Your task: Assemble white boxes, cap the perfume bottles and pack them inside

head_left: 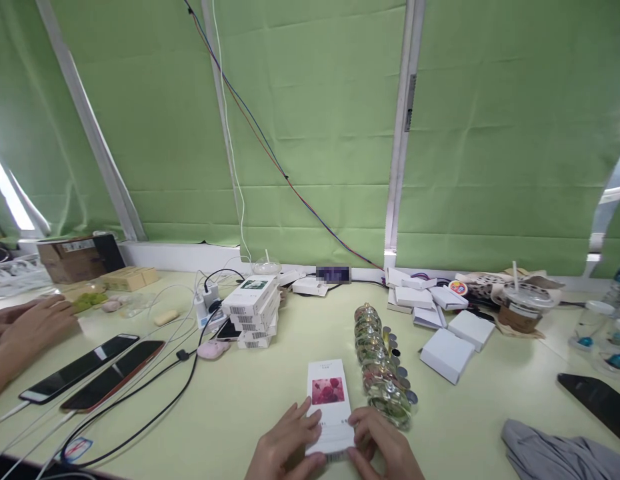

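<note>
A slim white box (326, 419) with a picture of red flowers lies on the table in front of me. My left hand (290, 443) has its fingers on the box's left side and its thumb by the near edge. At the right edge, my right hand (383, 445) pinches the near corner with thumb and fingers. Just right of the box runs a row of round, shiny glass-like pieces (380, 363), overlapping one another. Small dark discs (403, 372) line that row's right side. Back left, similar white boxes (255, 310) are stacked, the top one with a green picture.
Plain white boxes (447, 353) lie scattered at back right, near a lidded drink cup (524, 307). Two phones (83, 368) and cables (185, 387) cover the left side. Another person's hands (40, 327) rest at far left. A grey cloth (560, 450) and dark phone (597, 403) lie right.
</note>
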A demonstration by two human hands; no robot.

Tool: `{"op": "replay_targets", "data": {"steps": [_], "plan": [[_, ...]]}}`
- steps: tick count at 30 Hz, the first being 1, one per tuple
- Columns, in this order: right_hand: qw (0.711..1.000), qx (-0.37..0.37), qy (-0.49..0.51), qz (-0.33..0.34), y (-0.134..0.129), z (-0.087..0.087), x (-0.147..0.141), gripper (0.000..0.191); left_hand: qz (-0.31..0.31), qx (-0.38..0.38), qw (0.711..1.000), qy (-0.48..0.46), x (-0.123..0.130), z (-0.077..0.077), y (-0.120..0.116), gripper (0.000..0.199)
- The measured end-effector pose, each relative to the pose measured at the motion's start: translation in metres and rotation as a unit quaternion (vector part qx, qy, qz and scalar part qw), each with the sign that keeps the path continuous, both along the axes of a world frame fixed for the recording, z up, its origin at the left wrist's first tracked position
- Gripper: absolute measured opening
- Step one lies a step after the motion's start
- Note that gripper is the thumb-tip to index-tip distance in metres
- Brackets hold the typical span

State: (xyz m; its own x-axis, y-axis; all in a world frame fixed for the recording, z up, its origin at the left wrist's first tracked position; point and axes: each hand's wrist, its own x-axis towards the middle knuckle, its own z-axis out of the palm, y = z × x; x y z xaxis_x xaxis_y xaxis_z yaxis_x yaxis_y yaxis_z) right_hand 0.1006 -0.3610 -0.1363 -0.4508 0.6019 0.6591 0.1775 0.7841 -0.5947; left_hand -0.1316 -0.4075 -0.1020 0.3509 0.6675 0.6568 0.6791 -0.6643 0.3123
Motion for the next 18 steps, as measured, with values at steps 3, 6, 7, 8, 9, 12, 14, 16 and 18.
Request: {"op": "replay_targets", "data": {"steps": [3,6,7,8,9,12,14,16,18], "plan": [[1.0,0.021,-0.012,0.014,0.001,0.002,0.002,0.015,0.001,0.01,1.0,0.011,-0.001,-0.007,0.002,0.03],[1.0,0.027,-0.007,0.007,0.002,-0.001,0.0,0.015,0.01,0.023,0.999,0.038,-0.004,-0.012,0.003,0.025],[1.0,0.028,-0.006,0.006,0.002,-0.002,0.0,0.015,0.015,0.028,0.998,0.051,-0.005,-0.013,0.003,0.023],[0.999,0.03,-0.007,0.007,0.002,-0.003,-0.001,0.016,0.019,0.032,0.997,0.067,-0.006,-0.012,0.002,0.022],[0.999,0.035,-0.009,0.01,0.002,-0.003,-0.001,0.017,0.025,0.038,0.996,0.082,-0.006,-0.011,0.001,0.022],[0.998,0.049,-0.015,0.028,0.0,0.003,-0.001,0.021,0.048,0.086,0.986,0.131,-0.004,-0.004,-0.002,0.03],[0.997,0.059,-0.02,0.048,-0.001,0.011,-0.002,0.021,0.066,0.123,0.972,0.19,0.003,0.003,-0.005,0.041],[0.995,0.071,-0.024,0.066,-0.003,0.017,-0.001,0.018,0.075,0.146,0.953,0.255,0.012,0.008,-0.006,0.049],[0.994,0.083,-0.021,0.066,-0.004,0.018,-0.001,0.016,0.079,0.159,0.94,0.29,0.018,0.012,-0.006,0.053]]}}
